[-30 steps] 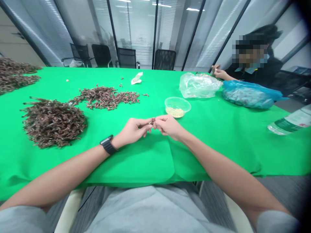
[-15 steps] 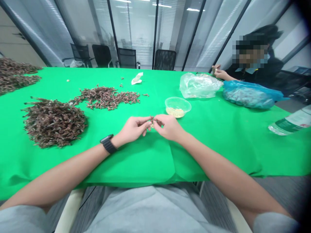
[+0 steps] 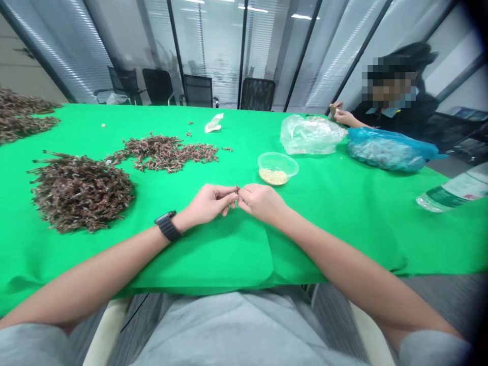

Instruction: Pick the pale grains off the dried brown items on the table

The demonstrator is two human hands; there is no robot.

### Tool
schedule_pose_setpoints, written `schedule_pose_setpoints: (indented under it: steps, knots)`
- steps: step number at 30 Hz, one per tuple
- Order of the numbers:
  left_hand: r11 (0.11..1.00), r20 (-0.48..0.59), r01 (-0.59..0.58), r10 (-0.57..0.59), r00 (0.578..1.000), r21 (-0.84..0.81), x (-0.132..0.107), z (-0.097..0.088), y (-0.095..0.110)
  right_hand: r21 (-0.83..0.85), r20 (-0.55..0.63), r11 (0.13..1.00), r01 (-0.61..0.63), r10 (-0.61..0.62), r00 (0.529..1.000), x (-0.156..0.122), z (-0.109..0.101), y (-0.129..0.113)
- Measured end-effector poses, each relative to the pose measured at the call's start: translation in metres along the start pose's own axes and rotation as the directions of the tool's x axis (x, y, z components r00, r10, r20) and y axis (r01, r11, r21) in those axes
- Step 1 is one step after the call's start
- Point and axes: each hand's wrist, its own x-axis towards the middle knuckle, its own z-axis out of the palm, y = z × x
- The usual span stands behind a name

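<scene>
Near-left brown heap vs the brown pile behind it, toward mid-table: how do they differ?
Height: the near-left heap is mounded; the middle pile lies low and spread out.
Bulk: the near-left heap looks clearly bulkier than the middle pile.
Pieces: the near-left heap has long stalks poking out at its upper left; the middle pile shows mostly short bits.
Shared: both brown, loose, on the green cloth.

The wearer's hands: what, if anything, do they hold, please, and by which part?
The left hand and right hand pinch a small brown piece at their fingertips; which part cannot be told.
</scene>
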Motion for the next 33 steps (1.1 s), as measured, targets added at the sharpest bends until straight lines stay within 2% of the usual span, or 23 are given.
schedule_pose_setpoints:
  steps: [13, 16, 19, 22, 25, 30, 32, 33]
  knots:
    - [1.0, 0.079, -0.003, 0.005, 0.997, -0.016, -0.0004, -0.0011, 0.0012, 0.024, 0.125, 0.999, -0.035, 0.032, 0.992, 0.0027, -0.0042, -0.0072]
    - [1.0, 0.094, -0.001, 0.003, 0.996, -0.02, -0.0006, -0.0016, 0.0025, 0.062, 0.11, 0.996, -0.061, 0.054, 0.992, 0.0021, -0.0028, -0.0078]
    - [1.0, 0.1, -0.003, 0.005, 0.995, -0.025, -0.0013, -0.0029, 0.0035, 0.193, 0.043, 0.976, -0.095, 0.089, 0.995, 0.0006, 0.001, -0.0057]
    - [1.0, 0.097, -0.02, 0.021, 0.995, -0.007, -0.0019, -0.0038, 0.0031, 0.386, -0.023, 0.913, -0.134, 0.155, 0.988, -0.0007, 0.0047, -0.0035]
    - [0.999, 0.081, -0.044, 0.042, 0.996, 0.013, -0.0023, -0.004, 0.0017, 0.566, -0.048, 0.807, -0.168, 0.236, 0.971, -0.0003, 0.0055, -0.0037]
    - [0.998, 0.06, -0.07, 0.069, 0.996, 0.006, -0.0022, -0.0043, -0.0004, 0.752, 0.044, 0.601, -0.27, 0.364, 0.93, 0.0026, 0.0027, -0.0031]
    - [0.998, 0.046, -0.068, 0.068, 0.997, 0.0, -0.0016, -0.0046, -0.0001, 0.774, 0.069, 0.573, -0.27, 0.348, 0.935, 0.0034, 0.0027, -0.0002]
    - [0.998, 0.037, -0.065, 0.065, 0.997, -0.004, -0.0013, -0.0046, 0.0003, 0.767, 0.063, 0.588, -0.257, 0.329, 0.942, 0.0036, 0.0029, 0.0016]
